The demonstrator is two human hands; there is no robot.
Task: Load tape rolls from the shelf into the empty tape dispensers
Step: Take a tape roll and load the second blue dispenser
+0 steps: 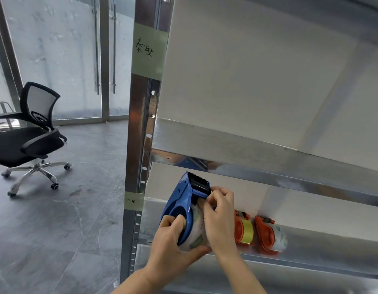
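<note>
A blue tape dispenser (pixel 182 200) with a black toothed cutter at its top is held in front of the metal shelf (pixel 311 240). A clear tape roll (pixel 198 230) sits inside it. My left hand (pixel 173 247) grips the dispenser's lower body and the roll from below. My right hand (pixel 221 215) pinches at the tape near the black roller, fingers closed together. On the shelf behind stand two orange dispensers, one (pixel 243 230) with yellow tape and one (pixel 271 235) with a clear roll.
The steel shelf upright (pixel 141 145) with green paper labels stands just left of my hands. An upper shelf board (pixel 247 151) hangs above them. A black office chair (pixel 29 134) is on the grey floor at the left, before glass doors.
</note>
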